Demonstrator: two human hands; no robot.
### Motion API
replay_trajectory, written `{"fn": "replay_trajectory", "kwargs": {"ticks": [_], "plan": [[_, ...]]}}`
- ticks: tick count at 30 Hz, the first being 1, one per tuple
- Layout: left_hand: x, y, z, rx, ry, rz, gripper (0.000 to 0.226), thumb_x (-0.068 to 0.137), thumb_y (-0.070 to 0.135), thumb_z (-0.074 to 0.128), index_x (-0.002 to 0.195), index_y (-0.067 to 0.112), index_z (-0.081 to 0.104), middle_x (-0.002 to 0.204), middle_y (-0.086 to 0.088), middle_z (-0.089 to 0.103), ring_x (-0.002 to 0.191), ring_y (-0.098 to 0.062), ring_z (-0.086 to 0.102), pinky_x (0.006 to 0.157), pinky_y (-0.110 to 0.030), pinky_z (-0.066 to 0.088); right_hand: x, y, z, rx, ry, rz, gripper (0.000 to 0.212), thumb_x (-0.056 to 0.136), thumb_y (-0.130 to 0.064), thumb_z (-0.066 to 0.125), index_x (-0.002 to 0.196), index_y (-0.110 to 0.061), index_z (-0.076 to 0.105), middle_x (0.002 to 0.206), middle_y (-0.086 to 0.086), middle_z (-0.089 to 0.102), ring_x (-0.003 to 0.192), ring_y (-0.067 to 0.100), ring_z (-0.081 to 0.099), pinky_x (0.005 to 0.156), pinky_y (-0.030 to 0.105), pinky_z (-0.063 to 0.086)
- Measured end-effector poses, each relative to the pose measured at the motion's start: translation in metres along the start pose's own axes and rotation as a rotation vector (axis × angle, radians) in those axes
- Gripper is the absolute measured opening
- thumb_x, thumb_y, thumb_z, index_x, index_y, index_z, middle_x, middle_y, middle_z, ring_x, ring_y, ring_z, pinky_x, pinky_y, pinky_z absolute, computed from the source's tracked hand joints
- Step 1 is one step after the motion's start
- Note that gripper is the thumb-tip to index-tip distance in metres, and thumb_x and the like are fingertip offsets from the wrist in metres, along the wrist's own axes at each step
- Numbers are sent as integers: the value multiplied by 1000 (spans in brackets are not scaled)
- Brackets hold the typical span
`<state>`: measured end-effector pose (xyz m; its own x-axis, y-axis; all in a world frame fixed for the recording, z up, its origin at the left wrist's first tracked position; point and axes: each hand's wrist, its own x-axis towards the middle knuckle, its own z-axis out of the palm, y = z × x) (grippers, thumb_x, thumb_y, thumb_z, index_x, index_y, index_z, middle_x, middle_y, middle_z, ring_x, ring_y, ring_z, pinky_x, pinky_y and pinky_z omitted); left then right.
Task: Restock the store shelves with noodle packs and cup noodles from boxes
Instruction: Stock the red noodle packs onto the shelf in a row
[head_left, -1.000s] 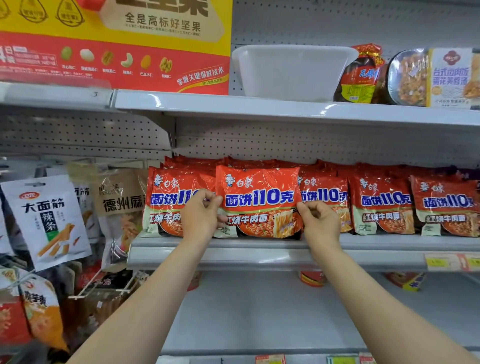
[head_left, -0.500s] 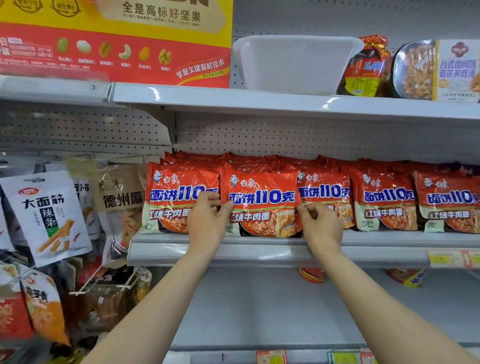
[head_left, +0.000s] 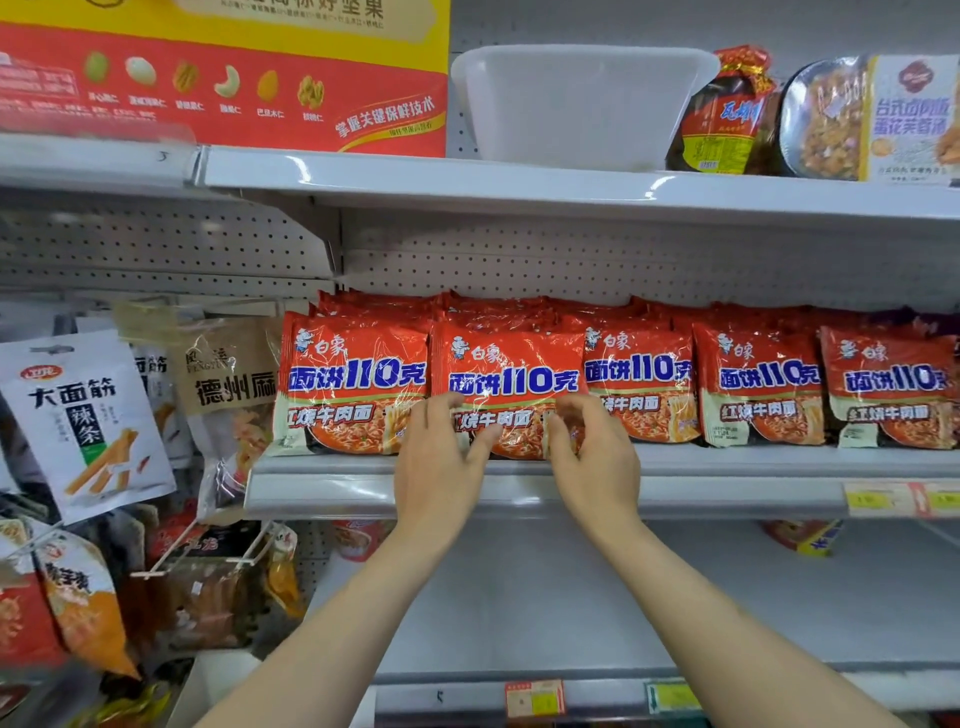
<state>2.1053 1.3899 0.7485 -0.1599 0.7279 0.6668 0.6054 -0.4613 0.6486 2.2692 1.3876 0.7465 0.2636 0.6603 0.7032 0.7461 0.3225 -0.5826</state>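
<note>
On the middle shelf (head_left: 675, 470), a row of red noodle packs stands upright, faces outward, with more packs stacked behind. Your left hand (head_left: 441, 457) has its fingers spread and resting against the lower left face of the second front pack (head_left: 511, 374). Your right hand (head_left: 597, 457) has its fingers curled at that pack's lower right corner, apparently pinching the edge. The pack sits at the shelf front, touching its neighbours on both sides. A white plastic tub (head_left: 576, 104) stands on the shelf above.
</note>
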Motion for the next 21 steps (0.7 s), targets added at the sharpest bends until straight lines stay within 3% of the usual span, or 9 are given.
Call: {"fn": "replay_trajectory", "kwargs": {"ticks": [4, 9, 12, 16, 18, 21], "plan": [[0, 1, 4, 16, 21, -8, 51, 91, 45, 68, 132, 21, 51, 131, 4, 53, 117, -14, 53, 90, -28, 45, -4, 2, -2, -1, -47, -1, 26, 101, -35, 56, 125, -24, 57, 118, -7, 64, 108, 9, 55, 80, 26, 44], [0, 5, 6, 41, 38, -28, 49, 94, 43, 65, 133, 17, 52, 133, 0, 52, 119, -18, 54, 92, -29, 45, -3, 2, -11, 62, -127, 15, 30, 101, -38, 55, 129, -28, 55, 123, -9, 63, 108, 6, 55, 83, 26, 44], [-2, 9, 9, 76, 25, -54, 50, 96, 43, 61, 137, 16, 50, 139, -2, 50, 126, -20, 50, 93, -29, 40, -5, 7, -23, 113, -129, 31, 30, 101, -34, 57, 129, -27, 56, 125, -10, 63, 114, 10, 57, 91, 33, 50], [-15, 21, 19, 154, 25, -37, 62, 96, 49, 57, 145, 11, 45, 152, -11, 41, 142, -29, 34, 115, -46, 33, -8, 16, -42, 240, -94, 78, 27, 100, -32, 58, 126, -26, 58, 123, -11, 64, 115, 11, 59, 98, 39, 51], [-25, 34, 28, 125, 48, -26, 64, 96, 48, 59, 146, 10, 44, 156, -13, 36, 146, -29, 27, 119, -46, 26, -12, 21, -53, 305, -81, 109, 26, 101, -31, 58, 126, -24, 59, 122, -12, 64, 114, 9, 59, 99, 36, 50], [-45, 60, 46, -100, 27, -34, 56, 95, 42, 64, 141, 15, 48, 145, -4, 46, 136, -19, 39, 113, -36, 34, -19, 36, -73, 369, -76, 135, 26, 101, -27, 59, 126, -21, 60, 119, -12, 64, 112, 4, 58, 94, 21, 47]]}}
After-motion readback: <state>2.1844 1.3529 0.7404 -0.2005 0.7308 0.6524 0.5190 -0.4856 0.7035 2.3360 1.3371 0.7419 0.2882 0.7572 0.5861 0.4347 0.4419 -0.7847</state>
